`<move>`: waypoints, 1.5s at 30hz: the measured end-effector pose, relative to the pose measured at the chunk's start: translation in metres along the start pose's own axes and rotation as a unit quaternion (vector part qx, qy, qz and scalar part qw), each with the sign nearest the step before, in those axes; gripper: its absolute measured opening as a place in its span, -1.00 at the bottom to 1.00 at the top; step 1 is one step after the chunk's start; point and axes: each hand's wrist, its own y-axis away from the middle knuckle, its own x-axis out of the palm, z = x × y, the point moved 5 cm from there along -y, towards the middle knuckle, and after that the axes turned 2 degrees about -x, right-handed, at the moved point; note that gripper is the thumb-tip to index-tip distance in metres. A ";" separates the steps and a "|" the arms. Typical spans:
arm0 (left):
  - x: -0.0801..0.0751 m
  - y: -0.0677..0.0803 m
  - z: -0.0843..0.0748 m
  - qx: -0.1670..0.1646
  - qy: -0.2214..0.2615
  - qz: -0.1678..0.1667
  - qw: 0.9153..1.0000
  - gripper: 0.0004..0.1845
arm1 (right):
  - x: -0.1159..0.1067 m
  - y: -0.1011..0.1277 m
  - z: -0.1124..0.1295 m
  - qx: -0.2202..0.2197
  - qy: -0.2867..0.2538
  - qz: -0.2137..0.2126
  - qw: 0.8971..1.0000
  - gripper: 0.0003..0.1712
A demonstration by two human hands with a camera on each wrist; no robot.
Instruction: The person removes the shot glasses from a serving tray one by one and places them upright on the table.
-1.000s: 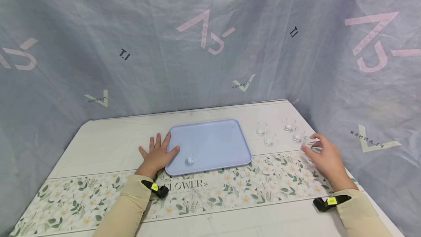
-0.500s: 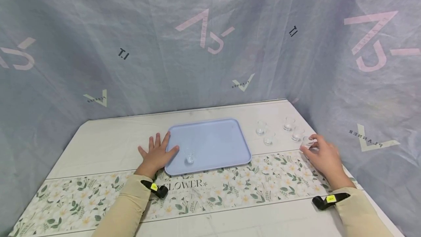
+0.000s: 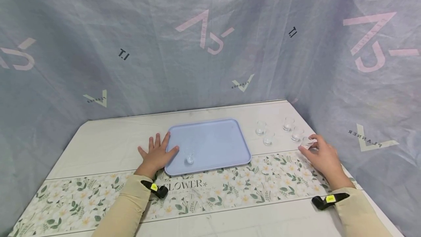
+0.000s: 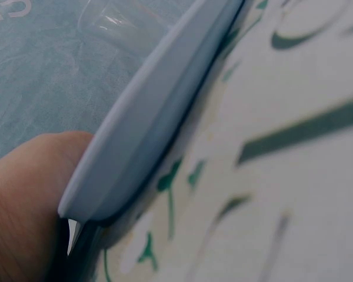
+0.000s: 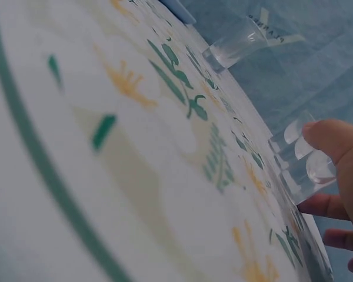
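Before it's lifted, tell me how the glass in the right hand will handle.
The glass looks clear, so probably smooth and slippery in the right hand. It is small, likely light. It stands upright on the table and may tip if nudged high.

Grey-blue printed cloth [image 3: 204, 46] backs a floral-clothed table [image 3: 230, 193].

Left hand [image 3: 157, 154] lies flat with fingers spread; right hand [image 3: 323, 156] reaches forward, fingers curled in a pinching grip.
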 end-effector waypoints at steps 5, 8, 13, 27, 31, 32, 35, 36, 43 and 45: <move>-0.001 0.001 0.000 0.000 0.002 -0.001 1.000 -0.03 | -0.006 -0.001 0.008 -0.012 -0.008 -0.014 1.000 -0.15; -0.002 0.001 -0.001 0.000 0.004 -0.002 1.000 -0.03 | -0.012 -0.003 0.018 -0.023 -0.008 -0.030 0.999 -0.14; -0.001 0.001 -0.001 -0.001 0.000 -0.002 1.000 -0.03 | -0.017 -0.006 0.036 -0.047 0.014 -0.058 0.997 -0.14; -0.003 0.002 -0.002 0.004 0.006 -0.009 1.000 -0.03 | -0.014 -0.020 0.096 -0.169 0.049 -0.160 0.971 -0.30; -0.002 0.003 -0.002 0.004 0.009 -0.008 1.000 -0.04 | 0.000 -0.021 0.119 -0.189 0.037 -0.148 0.970 -0.30; -0.002 0.003 -0.002 0.003 0.008 -0.008 1.000 -0.04 | 0.004 -0.022 0.125 -0.192 0.034 -0.143 0.970 -0.30; -0.001 0.003 -0.001 0.003 0.004 -0.009 1.000 -0.04 | 0.015 -0.025 0.143 -0.200 0.023 -0.131 0.971 -0.29; -0.002 0.003 -0.001 0.003 0.004 -0.010 1.000 -0.04 | 0.019 -0.027 0.148 -0.205 0.020 -0.129 0.970 -0.29; -0.003 0.004 -0.001 0.005 0.006 -0.017 1.000 -0.04 | 0.056 -0.030 0.183 -0.236 0.007 -0.101 0.967 -0.28; -0.003 0.004 -0.001 0.006 0.007 -0.016 1.000 -0.04 | 0.068 -0.029 0.193 -0.243 -0.002 -0.084 0.966 -0.27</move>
